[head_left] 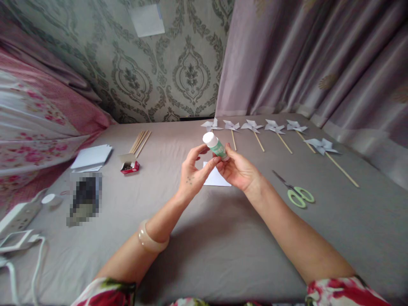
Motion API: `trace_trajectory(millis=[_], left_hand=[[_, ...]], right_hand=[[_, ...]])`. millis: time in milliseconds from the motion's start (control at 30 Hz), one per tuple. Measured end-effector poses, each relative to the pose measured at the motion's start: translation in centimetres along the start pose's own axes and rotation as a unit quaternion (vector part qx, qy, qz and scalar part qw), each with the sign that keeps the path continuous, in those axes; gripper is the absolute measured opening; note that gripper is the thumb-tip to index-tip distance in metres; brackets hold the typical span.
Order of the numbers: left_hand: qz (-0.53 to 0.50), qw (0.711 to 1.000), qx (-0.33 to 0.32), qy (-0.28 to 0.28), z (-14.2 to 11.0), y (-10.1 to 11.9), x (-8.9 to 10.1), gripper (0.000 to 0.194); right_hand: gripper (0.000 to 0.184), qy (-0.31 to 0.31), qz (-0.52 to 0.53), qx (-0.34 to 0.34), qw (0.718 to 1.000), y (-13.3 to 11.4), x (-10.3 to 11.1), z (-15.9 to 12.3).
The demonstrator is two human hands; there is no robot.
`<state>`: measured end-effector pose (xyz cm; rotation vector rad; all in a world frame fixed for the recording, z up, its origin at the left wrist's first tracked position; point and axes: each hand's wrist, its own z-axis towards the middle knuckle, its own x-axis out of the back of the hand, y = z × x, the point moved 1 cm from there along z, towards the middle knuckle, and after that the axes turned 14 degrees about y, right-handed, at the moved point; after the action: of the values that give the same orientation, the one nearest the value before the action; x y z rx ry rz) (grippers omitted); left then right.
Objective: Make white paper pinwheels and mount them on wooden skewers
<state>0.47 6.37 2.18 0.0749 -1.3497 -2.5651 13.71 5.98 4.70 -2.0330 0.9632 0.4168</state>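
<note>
A glue stick [218, 148] with a white cap and a green label is held tilted in front of me, cap towards the upper left. The fingers of my right hand [239, 170] are closed round its lower end. My left hand [193, 176] grips it from the other side, thumb against the lower part and index finger beside the cap; some of its fingertips are hidden. Below both hands, a piece of white paper [216, 179] lies on the grey cloth, partly covered by them.
Several paper pinwheels on sticks [251, 126] line the back right. Green-handled scissors [298, 196] lie to the right. Leftward are wooden sticks [140, 141], a small red box [129, 167], stacked white paper [91, 157], a white round object [51, 201] and a power strip [19, 216].
</note>
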Motion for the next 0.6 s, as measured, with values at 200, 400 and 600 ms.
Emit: trace_trajectory(millis=[200,400,600], left_hand=[[-0.024,1.0,0.014,-0.009,0.2,1.6,-0.8,0.026],[0.004,0.999,0.043,0.022,0.9,1.0,3.1,0.027],[0.126,0.97,0.084,0.19,1.6,-2.3,12.5,0.03]], right_hand=[[0.035,-0.057,-0.099,-0.02,0.993,0.3,0.9,-1.3],[0.026,0.053,-0.258,0.18,0.948,-2.1,4.3,-1.2],[0.024,0.118,-0.356,0.274,0.886,-2.0,10.6,0.6]])
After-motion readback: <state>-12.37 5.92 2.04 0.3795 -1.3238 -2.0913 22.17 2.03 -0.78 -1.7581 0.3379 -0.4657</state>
